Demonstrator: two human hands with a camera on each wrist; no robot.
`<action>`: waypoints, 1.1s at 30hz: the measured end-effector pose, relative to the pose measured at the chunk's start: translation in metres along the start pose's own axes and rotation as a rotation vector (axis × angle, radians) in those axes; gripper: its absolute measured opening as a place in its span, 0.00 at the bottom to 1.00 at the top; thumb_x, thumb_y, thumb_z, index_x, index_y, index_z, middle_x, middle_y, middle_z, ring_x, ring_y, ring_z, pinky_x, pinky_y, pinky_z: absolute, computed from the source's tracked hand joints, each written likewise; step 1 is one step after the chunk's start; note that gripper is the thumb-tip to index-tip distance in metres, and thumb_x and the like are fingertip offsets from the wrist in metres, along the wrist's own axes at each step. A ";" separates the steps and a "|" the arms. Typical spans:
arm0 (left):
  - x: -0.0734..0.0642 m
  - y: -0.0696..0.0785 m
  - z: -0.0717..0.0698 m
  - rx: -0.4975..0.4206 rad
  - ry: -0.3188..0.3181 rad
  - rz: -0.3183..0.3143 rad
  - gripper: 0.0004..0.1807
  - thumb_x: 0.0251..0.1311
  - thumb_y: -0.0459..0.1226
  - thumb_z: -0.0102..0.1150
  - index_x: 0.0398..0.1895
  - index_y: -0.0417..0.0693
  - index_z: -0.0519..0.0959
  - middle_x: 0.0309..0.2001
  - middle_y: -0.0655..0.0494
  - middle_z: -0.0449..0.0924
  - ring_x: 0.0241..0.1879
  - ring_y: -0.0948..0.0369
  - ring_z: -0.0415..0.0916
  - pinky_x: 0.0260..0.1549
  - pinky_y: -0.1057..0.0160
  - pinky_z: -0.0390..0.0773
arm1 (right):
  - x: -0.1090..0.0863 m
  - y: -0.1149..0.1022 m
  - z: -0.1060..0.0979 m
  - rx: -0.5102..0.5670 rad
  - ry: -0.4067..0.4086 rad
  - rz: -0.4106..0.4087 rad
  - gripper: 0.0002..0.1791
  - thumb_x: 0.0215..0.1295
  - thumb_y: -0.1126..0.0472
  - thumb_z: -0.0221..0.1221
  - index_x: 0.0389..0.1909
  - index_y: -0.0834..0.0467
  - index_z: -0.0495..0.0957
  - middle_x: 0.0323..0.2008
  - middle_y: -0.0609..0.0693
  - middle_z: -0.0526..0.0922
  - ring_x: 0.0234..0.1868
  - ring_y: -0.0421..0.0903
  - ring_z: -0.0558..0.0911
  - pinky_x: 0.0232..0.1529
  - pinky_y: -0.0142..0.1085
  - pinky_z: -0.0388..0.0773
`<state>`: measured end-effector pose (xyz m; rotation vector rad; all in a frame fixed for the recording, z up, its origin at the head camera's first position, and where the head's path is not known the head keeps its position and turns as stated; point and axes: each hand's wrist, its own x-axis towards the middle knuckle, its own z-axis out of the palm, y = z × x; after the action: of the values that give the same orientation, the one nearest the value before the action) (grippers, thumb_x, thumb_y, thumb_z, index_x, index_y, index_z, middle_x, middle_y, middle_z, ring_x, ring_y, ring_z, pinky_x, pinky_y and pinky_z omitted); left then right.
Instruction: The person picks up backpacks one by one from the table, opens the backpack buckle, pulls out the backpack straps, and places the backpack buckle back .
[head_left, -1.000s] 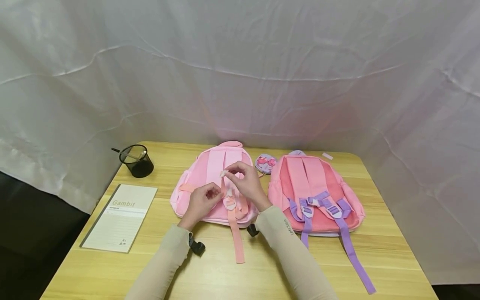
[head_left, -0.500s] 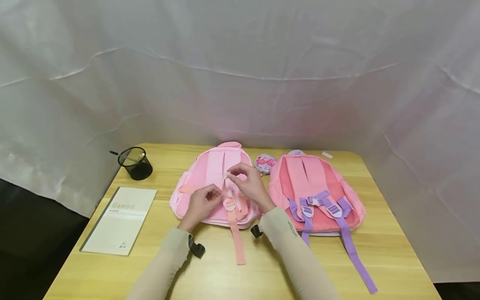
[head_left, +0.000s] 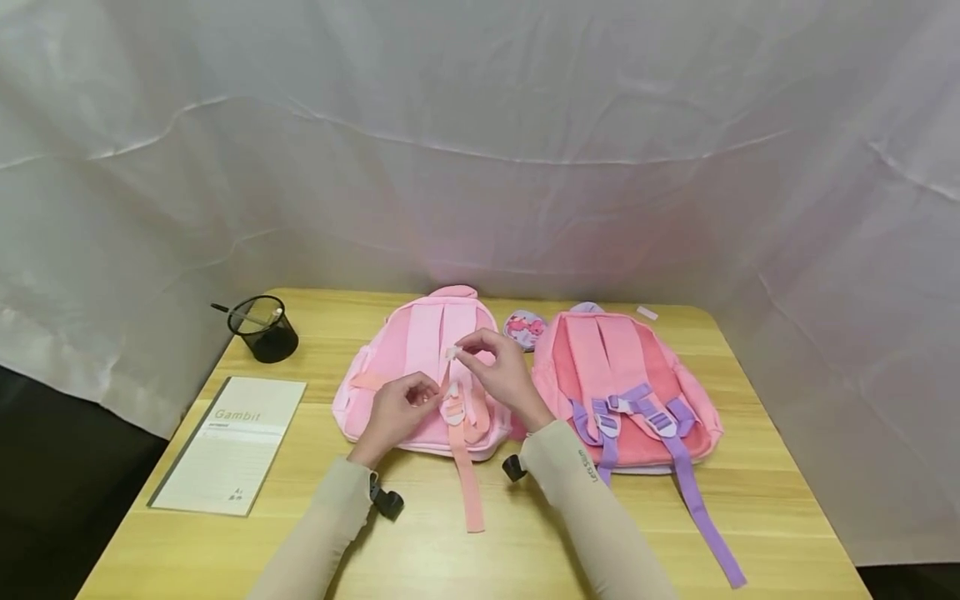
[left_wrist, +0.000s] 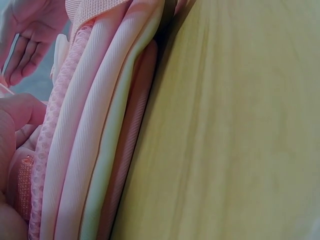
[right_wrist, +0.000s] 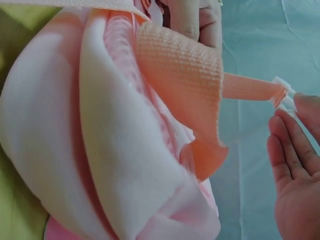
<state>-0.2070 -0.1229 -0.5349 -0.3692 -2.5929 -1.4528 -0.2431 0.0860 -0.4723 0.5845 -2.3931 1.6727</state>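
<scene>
A light pink backpack (head_left: 386, 354) lies with its back panel and shoulder straps up. My right hand (head_left: 504, 375) pinches a white plastic buckle (head_left: 452, 352) between thumb and fingers, above the pack. From this buckle a narrow orange strap (right_wrist: 250, 87) runs taut toward the left hand, in the right wrist view. My left hand (head_left: 401, 410) has curled fingers and pinches the strap lower down; its fingertips are partly hidden. Close by, a second white buckle (head_left: 453, 412) sits on the pack, with a loose orange webbing tail (head_left: 468, 492) hanging onto the table.
To the right lies a coral backpack (head_left: 626, 350) with purple straps (head_left: 697, 517). A small round pouch (head_left: 525, 330) is between the packs. At left are a notebook (head_left: 232, 446) and a black mesh pen holder (head_left: 272, 342). A white curtain (head_left: 480, 208) surrounds the wooden table (head_left: 420, 550).
Both hands keep their grip. The right hand and its buckle have shifted slightly right relative to the pack, and the buckle is turned to show more of its face. The view shifts slightly.
</scene>
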 end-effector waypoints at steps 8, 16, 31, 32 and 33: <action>-0.001 0.000 0.001 -0.011 0.012 0.019 0.04 0.60 0.38 0.74 0.35 0.56 0.86 0.29 0.63 0.84 0.29 0.65 0.75 0.33 0.67 0.75 | -0.004 -0.002 -0.009 -0.025 -0.008 0.020 0.06 0.67 0.60 0.69 0.43 0.54 0.86 0.39 0.50 0.89 0.44 0.48 0.85 0.55 0.59 0.80; -0.001 -0.002 -0.006 -0.061 -0.004 0.037 0.05 0.62 0.38 0.73 0.40 0.56 0.86 0.34 0.62 0.85 0.31 0.64 0.77 0.34 0.68 0.77 | -0.004 -0.004 -0.020 0.016 -0.001 0.060 0.08 0.68 0.61 0.68 0.46 0.56 0.87 0.42 0.51 0.90 0.45 0.46 0.86 0.57 0.50 0.81; 0.001 -0.021 -0.041 0.089 0.009 0.109 0.13 0.59 0.33 0.72 0.47 0.48 0.86 0.38 0.54 0.84 0.34 0.61 0.76 0.36 0.65 0.77 | -0.001 0.001 -0.037 -0.012 -0.006 0.138 0.10 0.69 0.62 0.68 0.49 0.57 0.87 0.44 0.53 0.89 0.46 0.49 0.86 0.49 0.39 0.84; 0.001 -0.023 -0.040 0.095 0.009 0.117 0.12 0.59 0.34 0.72 0.47 0.48 0.86 0.38 0.54 0.84 0.34 0.61 0.77 0.36 0.65 0.77 | -0.001 0.001 -0.038 -0.006 -0.006 0.142 0.10 0.68 0.62 0.68 0.49 0.57 0.87 0.44 0.53 0.89 0.45 0.49 0.86 0.49 0.38 0.84; 0.001 -0.023 -0.039 0.101 0.011 0.125 0.12 0.59 0.34 0.72 0.46 0.48 0.86 0.37 0.54 0.84 0.33 0.61 0.77 0.36 0.65 0.77 | -0.002 0.002 -0.038 -0.002 -0.005 0.146 0.10 0.68 0.63 0.68 0.49 0.58 0.87 0.44 0.54 0.89 0.45 0.49 0.86 0.49 0.37 0.84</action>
<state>-0.2146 -0.1679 -0.5329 -0.4989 -2.5716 -1.2744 -0.2459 0.1226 -0.4607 0.4232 -2.4952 1.7268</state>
